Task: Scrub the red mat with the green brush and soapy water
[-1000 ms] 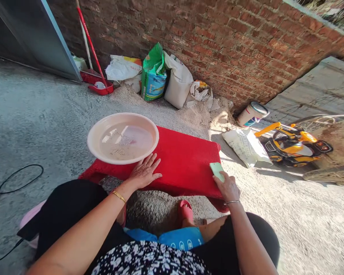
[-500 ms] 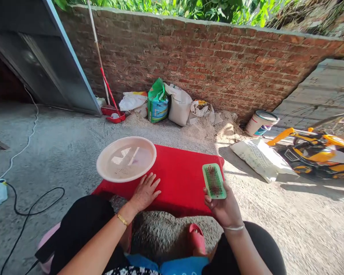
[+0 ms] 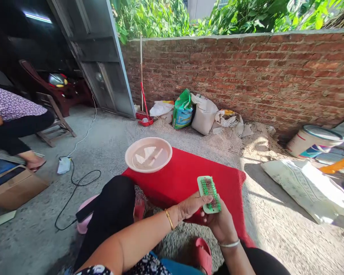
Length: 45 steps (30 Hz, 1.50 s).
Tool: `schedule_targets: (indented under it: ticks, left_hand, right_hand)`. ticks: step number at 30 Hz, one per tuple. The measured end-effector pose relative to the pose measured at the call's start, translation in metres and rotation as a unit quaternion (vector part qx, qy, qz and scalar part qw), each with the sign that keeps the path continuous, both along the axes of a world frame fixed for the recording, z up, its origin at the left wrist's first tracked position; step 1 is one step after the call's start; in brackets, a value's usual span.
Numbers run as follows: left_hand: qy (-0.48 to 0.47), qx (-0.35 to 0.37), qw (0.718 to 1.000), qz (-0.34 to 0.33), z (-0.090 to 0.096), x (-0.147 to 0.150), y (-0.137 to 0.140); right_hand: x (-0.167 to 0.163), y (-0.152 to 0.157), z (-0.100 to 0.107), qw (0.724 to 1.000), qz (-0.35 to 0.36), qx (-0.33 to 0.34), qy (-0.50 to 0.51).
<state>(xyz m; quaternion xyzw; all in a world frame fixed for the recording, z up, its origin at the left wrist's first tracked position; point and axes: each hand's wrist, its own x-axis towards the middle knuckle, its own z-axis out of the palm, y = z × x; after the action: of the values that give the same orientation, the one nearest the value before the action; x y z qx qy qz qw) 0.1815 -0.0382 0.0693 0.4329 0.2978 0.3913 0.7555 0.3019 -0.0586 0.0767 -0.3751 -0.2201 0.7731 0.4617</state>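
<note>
A pale green scrub brush (image 3: 208, 187) is held bristles up above the red cloth-covered table (image 3: 186, 164). Reddish-brown patches show among its green bristles. My right hand (image 3: 222, 225) grips the brush from below and the right side. My left hand (image 3: 191, 205) is closed at the brush's left edge, its thumb lying over the bristles and its other fingers mostly hidden. At the table's far left corner stands a pale pink basin (image 3: 128, 162) of water, apart from both hands.
Sacks (image 3: 204, 114) and a red dustpan (image 3: 145, 122) stand along the brick wall (image 3: 246, 76). To the right are a paint bucket (image 3: 312, 143) and a white sack (image 3: 306, 187) on the ground. A black cable (image 3: 71, 183) loops at left, near a seated person (image 3: 14, 103).
My left hand has left the cloth beside the basin and moved right onto the scrub brush. The view has turned left, bringing in the seated person and a cardboard box.
</note>
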Motion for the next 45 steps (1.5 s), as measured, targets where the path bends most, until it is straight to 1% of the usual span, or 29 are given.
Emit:
schedule_targets:
  ticks: [4,7,9,10,11,12,13,14,15,16,17,18,19,20,21,22,23,25,27,29,32,34,35,37,38,41,42,43,45]
  left_hand:
    - [0.027,-0.024,0.999,0.032,-0.005,0.003,-0.005]
    - [0.052,-0.033,0.995,0.073,-0.007,0.003,-0.003]
    - [0.085,-0.008,0.988,0.13,-0.007,-0.003,0.004]
    - [0.118,0.017,0.98,0.16,-0.007,-0.009,0.009]
    - [0.168,0.051,0.966,0.188,-0.006,-0.017,0.015]
    - [0.236,0.088,0.944,0.213,-0.006,-0.028,0.021]
    - [0.32,0.121,0.91,0.233,-0.005,-0.04,0.027]
    - [0.411,0.148,0.866,0.244,-0.004,-0.053,0.032]
    - [0.5,0.169,0.812,0.248,-0.003,-0.066,0.037]
    - [0.579,0.184,0.755,0.249,-0.003,-0.078,0.042]
    - [0.643,0.192,0.7,0.246,-0.002,-0.088,0.045]
    - [0.691,0.197,0.652,0.241,-0.002,-0.095,0.047]
    - [0.726,0.201,0.613,0.237,-0.003,-0.101,0.048]
    - [0.751,0.204,0.584,0.233,-0.004,-0.103,0.049]
    - [0.766,0.205,0.564,0.228,-0.006,-0.103,0.05]
    - [0.776,0.203,0.553,0.225,-0.008,-0.101,0.05]
    - [0.781,0.198,0.548,0.224,-0.01,-0.098,0.05]
    - [0.788,0.18,0.541,0.234,-0.013,-0.093,0.052]
    - [0.794,0.153,0.533,0.251,-0.014,-0.09,0.054]
    - [0.797,0.121,0.534,0.256,-0.013,-0.092,0.057]
    - [0.796,0.09,0.549,0.239,-0.012,-0.09,0.061]
    - [0.794,0.091,0.558,0.223,-0.013,-0.074,0.062]
    - [0.792,0.098,0.563,0.214,-0.014,-0.061,0.061]
    - [0.78,0.129,0.584,0.186,-0.017,-0.024,0.056]
    - [0.767,0.153,0.6,0.164,-0.018,-0.002,0.053]
    - [0.697,0.249,0.669,0.071,-0.013,0.052,0.045]
    - [0.676,0.268,0.684,0.055,-0.01,0.062,0.044]
    - [0.663,0.278,0.693,0.051,-0.005,0.065,0.044]
    - [0.664,0.28,0.69,0.074,0.004,0.055,0.05]
  right_hand:
    - [-0.003,0.001,-0.019,0.998,-0.003,0.0,-0.064]
    - [-0.005,0.003,-0.03,0.99,0.043,0.004,-0.137]
    - [-0.001,0.006,-0.034,0.969,0.071,0.038,-0.234]
    - [0.004,0.008,-0.034,0.949,0.067,0.071,-0.298]
    - [0.01,0.011,-0.034,0.921,0.047,0.112,-0.369]
    - [0.018,0.014,-0.033,0.884,0.007,0.152,-0.443]
    - [0.027,0.018,-0.031,0.836,-0.044,0.183,-0.515]
    - [0.037,0.021,-0.03,0.784,-0.093,0.198,-0.582]
    - [0.048,0.025,-0.029,0.732,-0.134,0.195,-0.638]
    - [0.058,0.028,-0.028,0.69,-0.161,0.175,-0.684]
    - [0.067,0.031,-0.029,0.66,-0.173,0.141,-0.717]
    - [0.075,0.033,-0.031,0.645,-0.173,0.098,-0.738]
    - [0.082,0.035,-0.034,0.642,-0.165,0.052,-0.747]
    - [0.088,0.036,-0.038,0.649,-0.152,0.008,-0.746]
    - [0.093,0.037,-0.043,0.663,-0.135,-0.027,-0.736]
    - [0.097,0.037,-0.048,0.68,-0.114,-0.051,-0.722]
    - [0.101,0.037,-0.053,0.699,-0.092,-0.063,-0.707]
    - [0.105,0.037,-0.062,0.731,-0.053,-0.062,-0.677]
    - [0.107,0.037,-0.068,0.748,-0.032,-0.05,-0.661]
    - [0.107,0.037,-0.07,0.749,-0.026,-0.051,-0.66]
    - [0.102,0.037,-0.068,0.739,-0.02,-0.055,-0.671]
    - [0.099,0.037,-0.065,0.733,-0.014,-0.06,-0.678]
    - [0.098,0.038,-0.064,0.729,-0.011,-0.064,-0.681]
    - [0.097,0.038,-0.062,0.724,-0.005,-0.07,-0.687]
    - [0.097,0.039,-0.062,0.721,-0.003,-0.07,-0.689]
    - [0.098,0.038,-0.064,0.715,0.006,-0.059,-0.697]
    - [0.099,0.038,-0.064,0.713,0.009,-0.056,-0.699]
    - [0.098,0.037,-0.065,0.71,0.009,-0.054,-0.702]
    - [0.097,0.036,-0.065,0.707,0.007,-0.053,-0.705]
